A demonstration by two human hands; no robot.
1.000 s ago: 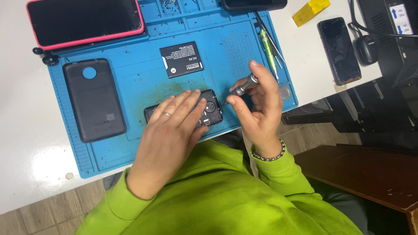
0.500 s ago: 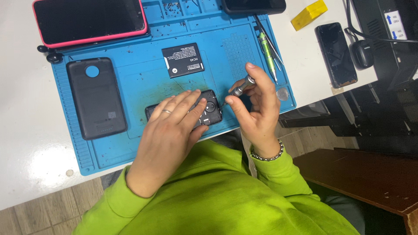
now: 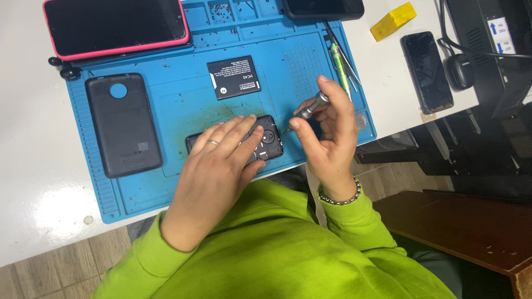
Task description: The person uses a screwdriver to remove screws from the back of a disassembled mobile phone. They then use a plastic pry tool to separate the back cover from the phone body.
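One opened phone (image 3: 265, 139), its back removed and its inner frame showing, lies near the front edge of the blue work mat (image 3: 166, 111), and both hands work on it. The left hand (image 3: 213, 166) lies flat over most of it, fingers straight and close together, pressing it to the mat, exactly as it did in the two earlier frames. The right hand (image 3: 327, 135) pinches a small metal screwdriver (image 3: 309, 108) between thumb and forefinger, the other fingers curled behind; the tip points down at the phone's right end, just beside its corner. Compared with a second ago the driver appears tilted a little differently and the fingers have shifted on its shaft, which I judge to be a turning of the tool at a screw, though the screw itself is too small to see. Just beyond the phone lies its black battery (image 3: 234, 77), apart from it, and to the left the dark back cover (image 3: 123, 124). Farther out sit a red-cased phone (image 3: 113, 25) at the mat's far left, a green-handled tool (image 3: 339, 66) at its right edge, then a yellow block (image 3: 393, 20) and another dark phone (image 3: 426, 72) on the white table (image 3: 33, 138).
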